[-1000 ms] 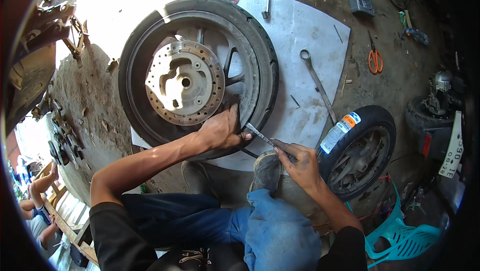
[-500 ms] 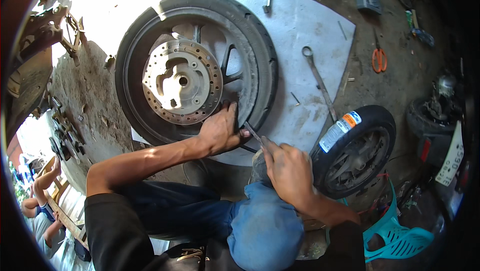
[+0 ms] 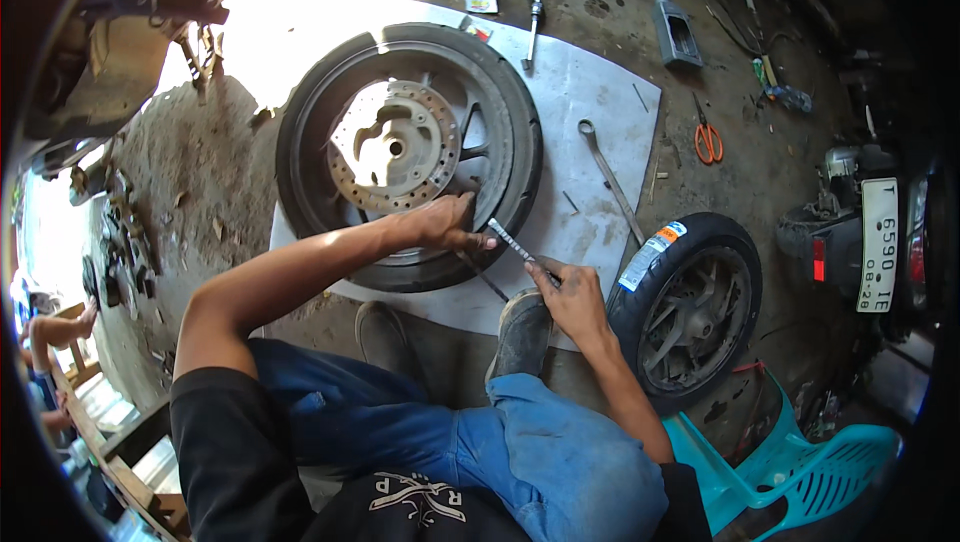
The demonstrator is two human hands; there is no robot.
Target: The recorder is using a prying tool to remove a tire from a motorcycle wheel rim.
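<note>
A motorcycle wheel (image 3: pixel 322 187) with a tyre and a drilled brake disc (image 3: pixel 350 177) lies flat on a white sheet. My left hand (image 3: pixel 445 222) rests at the wheel's lower right edge, fingers curled and thumb out toward the tyre; what its fingers close on is hidden. In my right hand (image 3: pixel 575 302) is a slim ribbed metal tyre lever (image 3: pixel 513 241), its tip over the tyre near my left thumb. A second thin dark bar (image 3: pixel 487 280) juts from under my left hand toward my right shoe (image 3: pixel 520 337).
Right of the white sheet (image 3: pixel 610 92) a smaller wheel with a labelled tyre (image 3: pixel 627 317) leans up. A ring spanner (image 3: pixel 608 177), a socket wrench (image 3: pixel 533 32), orange-handled scissors (image 3: pixel 708 142) and a grey box (image 3: pixel 677 32) lie around. A turquoise chair (image 3: pixel 790 472) is at lower right.
The view has shifted, bringing both shoes into sight. My right hand has drawn back from my left, exposing more of the tyre lever. My left hand stays on the wheel.
</note>
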